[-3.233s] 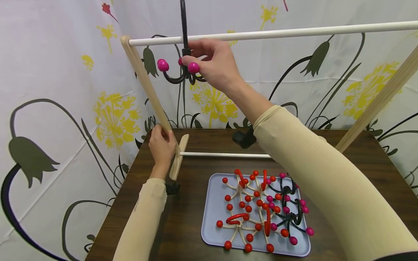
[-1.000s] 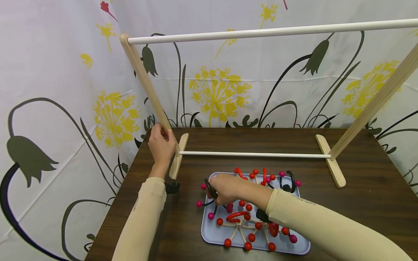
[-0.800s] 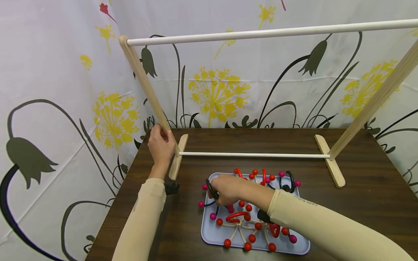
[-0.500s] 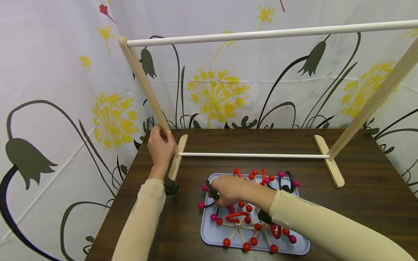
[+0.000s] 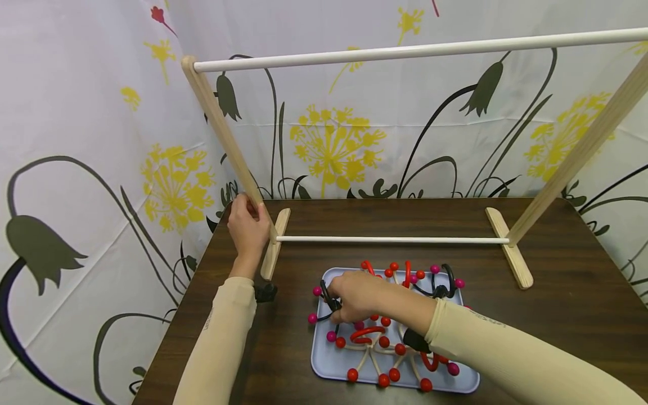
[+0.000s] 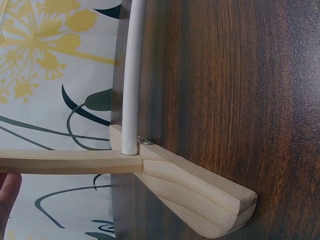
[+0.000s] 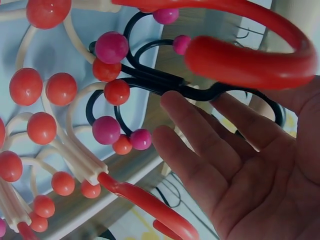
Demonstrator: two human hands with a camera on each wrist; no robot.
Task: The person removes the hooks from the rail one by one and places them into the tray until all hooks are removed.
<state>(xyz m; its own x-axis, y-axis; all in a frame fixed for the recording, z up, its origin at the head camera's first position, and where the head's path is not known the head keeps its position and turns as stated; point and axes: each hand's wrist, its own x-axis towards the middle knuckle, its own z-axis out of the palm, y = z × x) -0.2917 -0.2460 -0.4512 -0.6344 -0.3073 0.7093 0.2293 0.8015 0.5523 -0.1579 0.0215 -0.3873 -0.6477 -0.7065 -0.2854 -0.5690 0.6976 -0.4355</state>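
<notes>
In the head view my left hand (image 5: 249, 226) pinches the left wooden post (image 5: 228, 138) of a rack near its foot. A fingertip (image 6: 10, 194) shows against that post at the edge of the left wrist view. My right hand (image 5: 360, 297) is over the tray, beside a black multi-arm hanger (image 5: 331, 302) with pink ball tips. In the right wrist view its fingers (image 7: 200, 135) are spread and nearly straight, near the hanger's black hook (image 7: 200, 93); whether they touch is unclear. Cream multi-arm hangers (image 7: 75, 155) with red balls and red hooks lie close by.
The pale blue tray (image 5: 324, 360) holds several hangers, including another black one (image 5: 441, 291) at right. The rack's white top rail (image 5: 420, 50) spans above, and a lower white rod (image 5: 395, 240) joins its wooden feet. Patterned curtain (image 5: 344, 90) hangs behind the table.
My right hand has brought the black hanger down from the top rail to the tray's left side. Its fingers have just loosened and drawn slightly right. My left hand has stayed on the post.
</notes>
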